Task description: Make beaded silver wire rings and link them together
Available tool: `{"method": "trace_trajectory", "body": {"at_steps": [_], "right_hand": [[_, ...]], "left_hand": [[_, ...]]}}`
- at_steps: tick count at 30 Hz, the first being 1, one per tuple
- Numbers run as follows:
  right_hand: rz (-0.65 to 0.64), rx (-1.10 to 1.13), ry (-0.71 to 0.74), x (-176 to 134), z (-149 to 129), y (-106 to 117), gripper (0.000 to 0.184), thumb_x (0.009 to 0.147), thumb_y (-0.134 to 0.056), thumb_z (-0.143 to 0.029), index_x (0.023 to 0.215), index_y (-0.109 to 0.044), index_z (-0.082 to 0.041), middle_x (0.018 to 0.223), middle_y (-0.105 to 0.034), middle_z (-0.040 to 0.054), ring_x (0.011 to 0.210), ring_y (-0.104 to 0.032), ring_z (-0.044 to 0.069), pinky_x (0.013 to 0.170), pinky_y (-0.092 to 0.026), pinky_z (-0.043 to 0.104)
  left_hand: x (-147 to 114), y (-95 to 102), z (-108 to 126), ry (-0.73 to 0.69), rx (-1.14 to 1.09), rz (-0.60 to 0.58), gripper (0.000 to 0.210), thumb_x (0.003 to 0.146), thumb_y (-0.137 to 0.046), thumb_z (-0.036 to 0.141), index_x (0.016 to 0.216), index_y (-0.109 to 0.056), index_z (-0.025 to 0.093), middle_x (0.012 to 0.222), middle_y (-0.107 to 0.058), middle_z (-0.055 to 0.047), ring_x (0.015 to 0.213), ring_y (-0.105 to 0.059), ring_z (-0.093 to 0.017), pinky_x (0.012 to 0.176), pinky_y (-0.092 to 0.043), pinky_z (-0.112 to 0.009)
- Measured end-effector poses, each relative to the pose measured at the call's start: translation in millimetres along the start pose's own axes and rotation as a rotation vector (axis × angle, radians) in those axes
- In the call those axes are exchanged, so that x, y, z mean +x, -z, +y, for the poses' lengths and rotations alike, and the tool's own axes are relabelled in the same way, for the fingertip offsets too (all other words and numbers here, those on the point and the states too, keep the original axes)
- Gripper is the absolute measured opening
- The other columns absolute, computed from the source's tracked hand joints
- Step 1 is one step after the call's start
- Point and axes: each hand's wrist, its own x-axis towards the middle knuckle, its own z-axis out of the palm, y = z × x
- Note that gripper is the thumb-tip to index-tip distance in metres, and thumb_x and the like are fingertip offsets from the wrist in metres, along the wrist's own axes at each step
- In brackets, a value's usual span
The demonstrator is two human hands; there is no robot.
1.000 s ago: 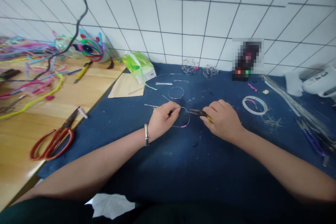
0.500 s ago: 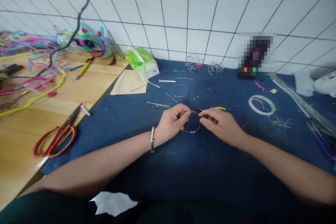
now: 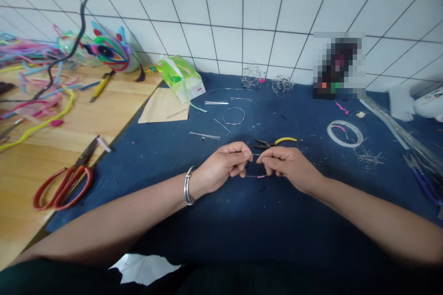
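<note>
White tiles [image 3: 228, 9] rise behind the blue cloth [image 3: 221, 226]. Your forearms angle inward, left hand [image 3: 230, 162] and right hand [image 3: 287, 163] facing each other, fingertips closed on a beaded wire loop [image 3: 260, 176] held between them. You seem to be working its far strand by hand; next likely calls for steady pinches, with the pliers [image 3: 282, 140] lying just beyond your right hand.

beaded wire [image 3: 260, 176]: partly hidden by fingers [image 3: 273, 152] | dark object [image 3: 338, 67]: pixelated
</note>
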Motion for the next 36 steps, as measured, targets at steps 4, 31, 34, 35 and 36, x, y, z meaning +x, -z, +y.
{"method": "trace_trajectory", "body": {"at_steps": [4, 31, 34, 35, 36], "right_hand": [[-0.008, 0.029, -0.016, 1, 2, 1, 0.018, 0.082, -0.054, -0.032, 0.089, -0.066, -0.021, 0.061, -0.057, -0.0018, 0.053, -0.043, 0.007, 0.049, -0.033, 0.022], [-0.076, 0.202, -0.044, 7, 6, -4, 0.018, 0.083, -0.056, -0.036, 0.088, -0.063, -0.019, 0.077, -0.066, 0.0041, 0.056, -0.051, 0.009, 0.047, -0.037, 0.023], [-0.074, 0.233, -0.023, 8, 5, -4, 0.022, 0.084, -0.055, -0.039, 0.093, -0.061, -0.020, 0.080, -0.065, 0.0046, 0.057, -0.051, 0.009, 0.047, -0.035, 0.022], [-0.061, 0.247, -0.019, 8, 4, -5, 0.024, 0.084, -0.054, -0.041, 0.094, -0.060, -0.020, 0.080, -0.065, 0.0042, 0.056, -0.049, 0.008, 0.046, -0.033, 0.022], [-0.047, 0.258, -0.019, 8, 3, -5, 0.026, 0.084, -0.053, -0.042, 0.094, -0.060, -0.020, 0.078, -0.063, 0.0035, 0.055, -0.048, 0.007, 0.045, -0.031, 0.021]], "left_hand": [[1, 0.2, -1, 0.040, -0.130, -0.009, 0.018, 0.091, -0.037, 0.024, 0.082, -0.051, 0.019, 0.047, -0.032, 0.007, 0.038, -0.027, -0.006, 0.055, -0.050, -0.026], [14, 6.7, -6, 0.120, -0.746, 0.057, 0.018, 0.088, -0.054, 0.028, 0.078, -0.058, 0.014, 0.050, -0.039, 0.007, 0.037, -0.022, -0.001, 0.042, -0.026, -0.018], [15, 4.3, -5, 0.138, -0.693, 0.048, 0.017, 0.086, -0.056, 0.028, 0.077, -0.058, 0.014, 0.049, -0.041, 0.007, 0.037, -0.023, -0.001, 0.041, -0.020, -0.018], [15, 2.8, -5, 0.146, -0.674, 0.044, 0.017, 0.086, -0.057, 0.028, 0.077, -0.058, 0.014, 0.049, -0.041, 0.007, 0.037, -0.024, -0.001, 0.042, -0.020, -0.018], [15, 1.2, -4, 0.156, -0.656, 0.038, 0.017, 0.085, -0.057, 0.028, 0.077, -0.058, 0.014, 0.049, -0.041, 0.007, 0.037, -0.025, -0.001, 0.042, -0.019, -0.019]]}}
